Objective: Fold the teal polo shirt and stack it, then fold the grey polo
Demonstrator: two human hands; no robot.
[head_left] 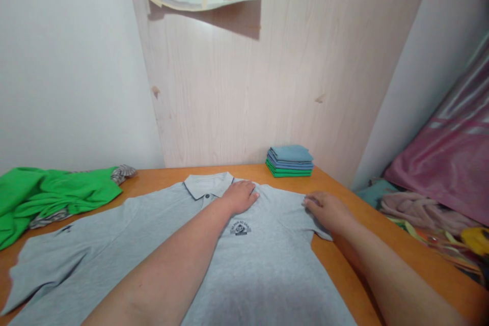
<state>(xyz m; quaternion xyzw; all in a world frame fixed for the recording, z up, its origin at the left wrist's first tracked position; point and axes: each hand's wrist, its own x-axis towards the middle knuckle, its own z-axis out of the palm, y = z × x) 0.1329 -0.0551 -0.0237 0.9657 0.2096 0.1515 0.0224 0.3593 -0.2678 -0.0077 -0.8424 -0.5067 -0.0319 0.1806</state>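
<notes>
Left hand (240,197) lies flat on grey polo shirt (267,265), fingers together. Right hand (325,209) pinches shirt's outer sleeve (293,207).

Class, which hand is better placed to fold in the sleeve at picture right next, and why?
Probably the right hand: it touches that sleeve, while the left hand rests near the collar.
</notes>
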